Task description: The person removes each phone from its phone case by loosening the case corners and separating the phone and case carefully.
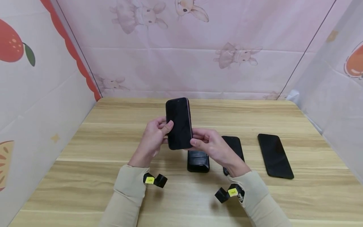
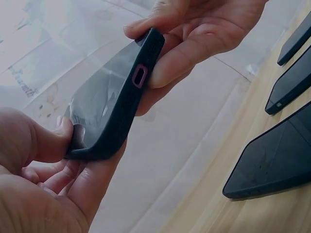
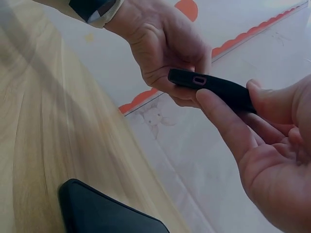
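Note:
A black smartphone (image 1: 179, 124) in a dark case is held up above the table, its dark screen toward the head camera. My left hand (image 1: 151, 135) grips its left edge, thumb over the screen and fingers behind. On the lower right corner, my right hand (image 1: 211, 143) pinches the phone between thumb and fingers. In the left wrist view, the phone's bottom edge (image 2: 124, 104) shows a port opening with a purple-pink rim. The right wrist view shows the same port (image 3: 199, 80) close to a right fingertip.
Below the hands a dark phone (image 1: 198, 162) lies on the wooden table (image 1: 93, 189), partly hidden. A second phone (image 1: 233, 146) lies partly behind the right forearm, and a third phone (image 1: 275, 156) farther right. Printed cloth (image 1: 181, 72) hangs behind the table.

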`<action>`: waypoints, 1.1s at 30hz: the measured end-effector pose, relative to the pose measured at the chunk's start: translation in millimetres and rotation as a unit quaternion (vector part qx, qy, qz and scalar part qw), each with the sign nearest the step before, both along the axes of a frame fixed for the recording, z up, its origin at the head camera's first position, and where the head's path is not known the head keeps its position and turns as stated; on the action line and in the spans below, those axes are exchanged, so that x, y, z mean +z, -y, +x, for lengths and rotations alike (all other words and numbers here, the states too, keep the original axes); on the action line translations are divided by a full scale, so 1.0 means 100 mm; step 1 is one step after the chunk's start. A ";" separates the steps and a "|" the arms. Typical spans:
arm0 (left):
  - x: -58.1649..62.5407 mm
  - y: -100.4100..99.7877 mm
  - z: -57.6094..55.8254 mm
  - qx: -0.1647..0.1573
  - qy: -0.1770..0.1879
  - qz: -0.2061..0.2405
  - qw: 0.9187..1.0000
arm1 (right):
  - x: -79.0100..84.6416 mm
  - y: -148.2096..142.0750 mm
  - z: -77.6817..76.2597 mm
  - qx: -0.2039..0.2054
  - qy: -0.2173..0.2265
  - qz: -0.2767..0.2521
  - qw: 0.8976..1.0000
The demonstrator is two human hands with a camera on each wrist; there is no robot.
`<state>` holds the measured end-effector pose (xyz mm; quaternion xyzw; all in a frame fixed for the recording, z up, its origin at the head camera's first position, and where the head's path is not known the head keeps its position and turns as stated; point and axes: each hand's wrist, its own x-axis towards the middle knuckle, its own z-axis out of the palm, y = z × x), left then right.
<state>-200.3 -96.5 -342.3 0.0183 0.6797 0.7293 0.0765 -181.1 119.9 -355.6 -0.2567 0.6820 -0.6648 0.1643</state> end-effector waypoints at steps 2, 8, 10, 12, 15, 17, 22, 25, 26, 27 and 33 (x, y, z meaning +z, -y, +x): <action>-0.02 0.00 0.00 -0.001 0.000 0.009 1.000 | -0.01 0.00 0.00 -0.001 -0.004 0.002 1.000; -0.06 0.00 -0.03 -0.010 0.007 0.036 0.999 | -0.01 0.00 0.01 -0.003 -0.004 0.012 1.000; -0.06 0.01 -0.03 -0.013 0.012 0.044 0.999 | 0.00 0.00 0.01 0.000 -0.003 0.012 1.000; -0.06 0.02 -0.04 -0.017 0.016 0.053 0.998 | 0.01 0.00 0.01 0.003 -0.001 0.008 1.000; -0.06 0.03 -0.04 -0.019 0.021 0.064 0.998 | 0.01 0.00 0.02 0.008 0.001 0.001 1.000; -0.06 0.03 -0.05 -0.022 0.023 0.068 0.997 | 0.01 0.00 0.01 0.010 0.002 -0.003 1.000; -0.05 0.04 -0.04 -0.031 0.031 0.077 0.996 | 0.00 0.00 0.02 0.011 0.002 -0.015 1.000; -0.03 0.03 -0.04 -0.026 0.033 0.076 0.996 | 0.03 0.00 0.02 0.001 -0.006 -0.001 1.000; -0.03 0.02 -0.04 -0.023 0.032 0.070 0.997 | 0.04 0.00 0.02 -0.008 -0.011 0.006 1.000; -0.03 0.02 -0.04 -0.021 0.030 0.063 0.997 | 0.05 0.01 0.02 -0.017 -0.018 0.014 1.000; -0.06 -0.01 -0.06 -0.010 0.027 0.023 0.999 | 0.07 0.07 0.03 -0.076 -0.056 0.036 0.995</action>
